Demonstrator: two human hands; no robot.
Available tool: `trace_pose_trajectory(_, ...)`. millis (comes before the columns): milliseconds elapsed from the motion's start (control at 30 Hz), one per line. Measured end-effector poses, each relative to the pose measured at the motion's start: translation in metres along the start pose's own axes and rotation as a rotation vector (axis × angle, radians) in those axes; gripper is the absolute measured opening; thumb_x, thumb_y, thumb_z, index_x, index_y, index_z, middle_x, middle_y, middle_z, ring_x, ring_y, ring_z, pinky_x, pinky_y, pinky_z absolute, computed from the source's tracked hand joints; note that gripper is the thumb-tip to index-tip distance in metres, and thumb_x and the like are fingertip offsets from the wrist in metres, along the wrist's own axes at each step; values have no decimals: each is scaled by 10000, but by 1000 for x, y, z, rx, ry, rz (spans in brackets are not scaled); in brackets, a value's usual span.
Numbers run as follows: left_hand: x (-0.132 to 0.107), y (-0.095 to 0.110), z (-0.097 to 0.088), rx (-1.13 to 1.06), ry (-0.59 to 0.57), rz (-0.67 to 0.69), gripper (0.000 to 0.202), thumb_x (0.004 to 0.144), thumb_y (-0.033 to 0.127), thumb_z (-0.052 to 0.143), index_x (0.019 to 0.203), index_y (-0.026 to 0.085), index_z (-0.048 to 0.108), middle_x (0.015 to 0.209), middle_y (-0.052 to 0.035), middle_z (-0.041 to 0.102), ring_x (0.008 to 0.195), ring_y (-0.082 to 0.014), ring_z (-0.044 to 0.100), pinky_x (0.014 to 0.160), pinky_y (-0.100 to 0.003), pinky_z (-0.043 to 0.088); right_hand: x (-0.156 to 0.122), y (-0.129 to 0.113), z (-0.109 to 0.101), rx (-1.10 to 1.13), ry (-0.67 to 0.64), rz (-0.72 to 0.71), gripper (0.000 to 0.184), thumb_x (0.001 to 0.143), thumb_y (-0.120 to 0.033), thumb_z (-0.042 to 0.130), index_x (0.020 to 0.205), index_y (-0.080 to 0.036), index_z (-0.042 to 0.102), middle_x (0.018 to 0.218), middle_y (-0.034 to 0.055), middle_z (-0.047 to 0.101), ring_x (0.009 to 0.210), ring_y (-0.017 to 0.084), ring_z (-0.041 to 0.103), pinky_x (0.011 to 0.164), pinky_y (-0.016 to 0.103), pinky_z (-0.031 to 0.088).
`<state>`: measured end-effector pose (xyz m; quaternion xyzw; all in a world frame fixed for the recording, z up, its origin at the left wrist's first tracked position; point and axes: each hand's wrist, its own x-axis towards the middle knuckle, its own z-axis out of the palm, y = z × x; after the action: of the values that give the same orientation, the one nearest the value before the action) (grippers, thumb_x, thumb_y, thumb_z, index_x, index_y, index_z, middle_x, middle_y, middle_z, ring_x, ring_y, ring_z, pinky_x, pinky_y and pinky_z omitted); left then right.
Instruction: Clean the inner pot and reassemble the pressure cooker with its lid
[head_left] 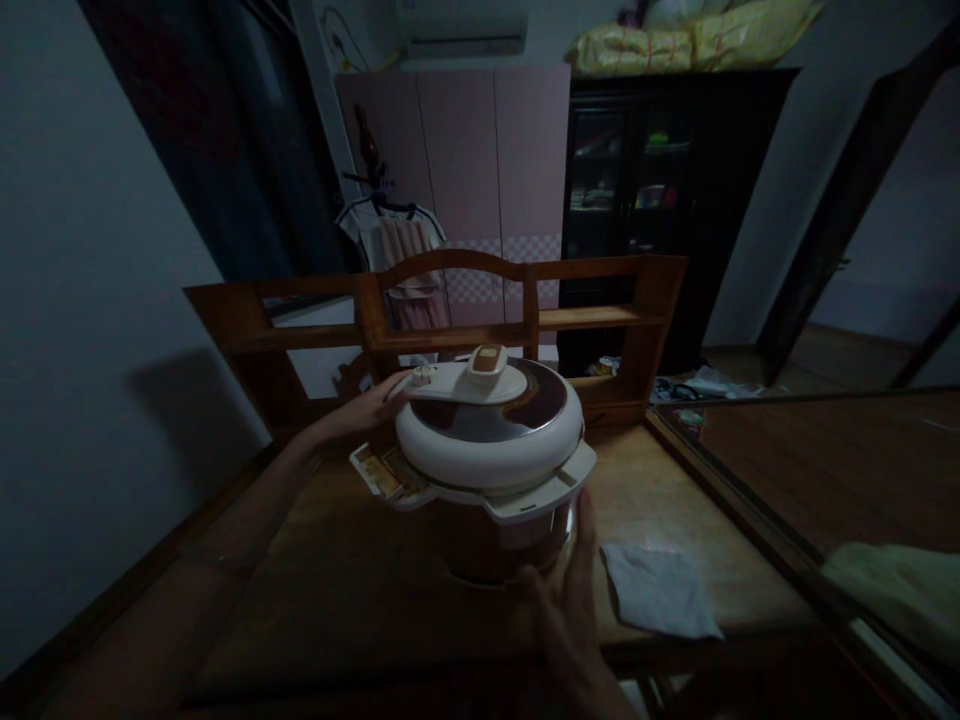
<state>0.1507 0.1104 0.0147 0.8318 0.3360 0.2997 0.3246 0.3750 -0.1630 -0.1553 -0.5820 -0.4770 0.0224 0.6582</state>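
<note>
A white and brown electric pressure cooker (487, 455) stands on a wooden table (352, 580). Its white lid with a dark brown band carries a cream handle across the top. My left hand (367, 407) reaches to the far left side of the lid, fingers stretched against the handle's end. My right hand (566, 590) lies flat against the near right side of the cooker's brown body, fingers together and extended. Neither hand wraps round anything.
A grey cloth (656, 590) lies on the table right of the cooker. A wooden shelf rack (450, 310) stands behind it. A second dark table (840, 470) adjoins on the right, with a pale green cloth (900, 590). Pink wardrobe and black cabinet at the back.
</note>
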Motion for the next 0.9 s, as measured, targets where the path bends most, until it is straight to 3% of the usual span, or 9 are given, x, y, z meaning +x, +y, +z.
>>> trace_pose_trajectory(67, -18, -2, -3, -28, 80, -28, 955, 752, 814, 531, 1443, 159, 461, 1493, -180, 500, 1373, -350, 465, 1128, -450, 386, 31, -17, -30, 39, 188, -91, 703, 939, -559, 496, 1522, -214, 310, 1574, 163, 327, 1451, 362, 315, 1130, 621, 288)
trace_pose_trajectory(133, -46, -6, 1, -55, 317, -106, 944, 804, 798, 471, 1488, 156, 376, 1564, -194, 401, 1432, -356, 397, 1169, -499, 330, 78, -43, -54, 97, 285, -158, 544, 979, -510, 464, 1436, -221, 403, 1370, 151, 533, 1181, 295, 582, 977, 492, 466)
trace_pose_trajectory(200, -81, -9, 20, -141, 583, -134, 788, 903, 717, 380, 1513, 224, 311, 1603, -156, 344, 1451, -314, 385, 1181, -490, 330, 134, -74, -59, -5, 83, -187, 532, 979, -542, 486, 1388, -204, 457, 999, 83, 675, 869, 239, 657, 813, 378, 506)
trace_pose_trajectory(267, -114, -6, 51, -192, 718, -172, 717, 940, 664, 347, 1530, 271, 239, 1619, -144, 309, 1452, -304, 390, 1160, -489, 381, 187, -104, -45, -215, -234, -172, 610, 959, -634, 481, 1365, -180, 498, 815, 53, 689, 758, 240, 660, 741, 341, 491)
trace_pose_trajectory(367, -140, 11, 104, -226, 727, -189, 836, 900, 646, 474, 1561, 311, 86, 1627, -151, 282, 1437, -333, 412, 1114, -500, 453, 242, -131, 2, -530, -547, -239, 716, 903, -766, 443, 1234, -152, 607, 970, 147, 719, 948, 325, 673, 810, 374, 483)
trace_pose_trajectory(467, -138, 36, 136, -290, 781, -195, 860, 903, 614, 507, 1569, 329, 43, 1586, -138, 361, 1407, -320, 458, 1087, -473, 496, 265, -139, 46, -732, -682, -255, 807, 844, -788, 504, 1268, -106, 587, 1103, 218, 696, 1082, 389, 638, 895, 451, 479)
trace_pose_trajectory(567, -126, 53, 143, -288, 767, -162, 884, 909, 587, 524, 1569, 350, -15, 1579, -142, 363, 1350, -315, 522, 1029, -458, 549, 274, -140, 67, -786, -763, -209, 647, 827, -671, 600, 1155, -116, 661, 1109, 212, 697, 1070, 386, 649, 888, 461, 501)
trace_pose_trajectory(733, -121, 61, 140, -279, 747, -110, 768, 940, 531, 484, 1544, 336, 51, 1477, -157, 468, 1273, -291, 579, 1010, -491, 554, 289, -141, 71, -716, -888, -19, 472, 773, -598, 641, 884, -148, 727, 726, 98, 689, 623, 239, 663, 575, 339, 536)
trace_pose_trajectory(900, -124, 63, 140, -281, 765, -167, 681, 908, 463, 551, 1469, 312, 197, 1397, -132, 525, 1178, -263, 614, 1008, -465, 534, 295, -148, 69, -649, -952, 68, 394, 740, -552, 694, 775, -161, 725, 598, 44, 602, 491, 161, 555, 473, 293, 475)
